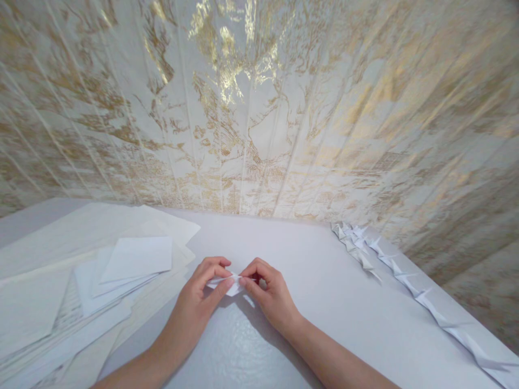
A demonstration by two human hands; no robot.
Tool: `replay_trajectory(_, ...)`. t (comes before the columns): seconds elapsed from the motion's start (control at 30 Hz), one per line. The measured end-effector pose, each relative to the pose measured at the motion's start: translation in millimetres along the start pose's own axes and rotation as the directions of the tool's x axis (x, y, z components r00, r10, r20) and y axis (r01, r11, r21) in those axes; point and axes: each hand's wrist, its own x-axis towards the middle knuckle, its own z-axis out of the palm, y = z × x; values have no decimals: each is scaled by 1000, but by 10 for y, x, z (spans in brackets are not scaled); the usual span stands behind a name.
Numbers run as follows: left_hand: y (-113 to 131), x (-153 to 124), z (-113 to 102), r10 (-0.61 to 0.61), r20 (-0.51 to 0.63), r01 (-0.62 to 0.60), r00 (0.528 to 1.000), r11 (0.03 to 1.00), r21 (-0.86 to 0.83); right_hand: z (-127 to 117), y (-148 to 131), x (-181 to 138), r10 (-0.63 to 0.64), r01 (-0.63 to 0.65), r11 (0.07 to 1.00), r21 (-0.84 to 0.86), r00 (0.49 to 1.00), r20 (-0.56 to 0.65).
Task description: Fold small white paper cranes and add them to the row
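Note:
Between my two hands is a small piece of folded white paper (234, 287), held just over the table in the middle of the view. My left hand (206, 286) pinches its left side between thumb and fingers. On the other side, my right hand (265, 289) grips the paper's right part with thumb and curled fingers. The fingertips nearly meet at the centre and hide some of the folds, so its full shape cannot be made out.
Loose sheets and cut pieces of white paper (140, 259) lie in overlapping piles at the left. Rows of folded paper figures (399, 273) line the right edge of the white table (316, 281). A gold-patterned wall (251, 135) rises directly behind.

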Motion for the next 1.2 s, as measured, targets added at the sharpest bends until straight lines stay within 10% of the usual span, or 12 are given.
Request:
replay_trajectory(0.33, 62, -37, -16, 163, 28, -166, 986, 967, 192, 12, -16, -21, -116, 117, 991, -70, 993, 25)
replay_trajectory(0.57, 105, -27, -15, -76, 137, 76, 988, 997, 8, 8, -4, -29, -14, 14, 999, -41, 1000, -1)
replay_trajectory(1.2, 50, -5, 11, -49, 153, 49, 987, 999, 3, 6, 19, -18, 83, -83, 996, 21, 997, 10)
